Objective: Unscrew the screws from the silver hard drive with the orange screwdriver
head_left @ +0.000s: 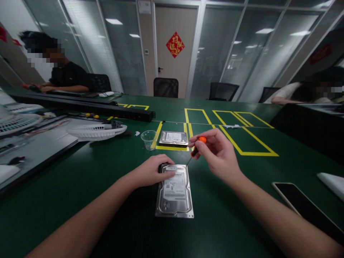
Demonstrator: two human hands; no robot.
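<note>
A silver hard drive (pixel 176 195) lies label side up on the green table in front of me. My left hand (pixel 158 170) grips its far left edge, with the thumb resting on the label. In my right hand (pixel 219 154) is a screwdriver (pixel 195 149) with an orange and black handle, tilted so that its tip meets the drive's far right corner. Whether a screw sits under the tip is too small to tell. Just beyond, a second hard drive (pixel 173 137) lies within yellow tape, and a clear plastic cup (pixel 149 139) stands to its left.
A phone (pixel 303 204) lies at the right. White fan grilles (pixel 96 132) and a long black bar (pixel 107 109) take up the left side. Yellow tape outlines (pixel 252 154) mark the table. One person (pixel 70 77) sits far left, another (pixel 290 91) far right.
</note>
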